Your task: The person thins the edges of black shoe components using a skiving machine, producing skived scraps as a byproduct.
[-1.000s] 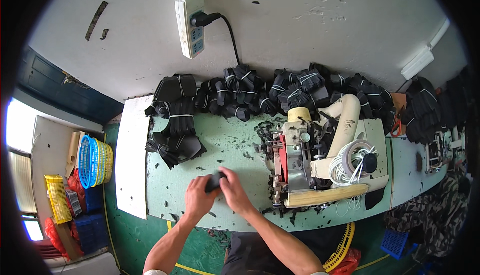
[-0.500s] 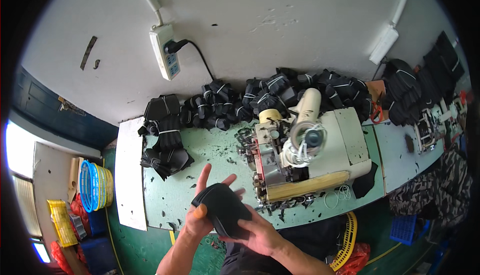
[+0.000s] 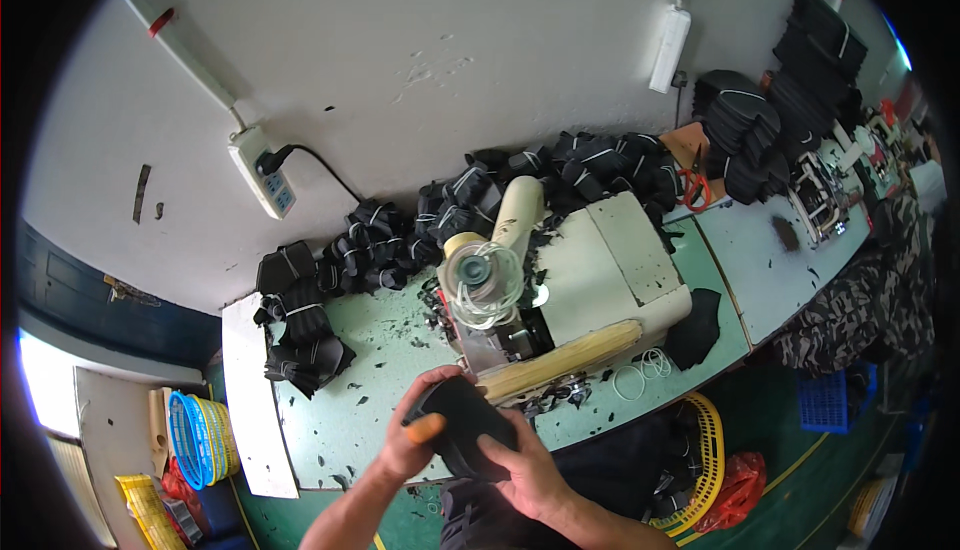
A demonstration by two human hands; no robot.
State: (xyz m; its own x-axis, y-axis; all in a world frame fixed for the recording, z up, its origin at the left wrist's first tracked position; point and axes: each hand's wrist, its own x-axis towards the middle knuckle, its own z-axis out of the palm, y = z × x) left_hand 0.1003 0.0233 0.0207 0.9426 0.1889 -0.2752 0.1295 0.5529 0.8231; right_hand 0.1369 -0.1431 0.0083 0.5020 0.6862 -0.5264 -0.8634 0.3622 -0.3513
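Both my hands hold one black fabric piece (image 3: 468, 430) low in the head view, just in front of the table edge. My left hand (image 3: 412, 440) grips its left side, with an orange cover on the thumb tip. My right hand (image 3: 525, 470) supports it from below and on the right. A cream sewing machine (image 3: 590, 280) stands directly behind the piece on the green table (image 3: 370, 350). A clear thread cone (image 3: 483, 275) sits on top of the machine's left end.
Bundles of black pieces tied with white bands (image 3: 450, 210) line the wall behind the machine, and another stack (image 3: 300, 340) lies at the left. A power strip (image 3: 262, 172) hangs on the wall. Blue and yellow baskets (image 3: 200, 438) stand at lower left. Orange scissors (image 3: 695, 188) lie on the right.
The view has swung and tilted; the machine now sits more to the right. My hands have drawn the black piece lower and closer to my body, still gripped by both.
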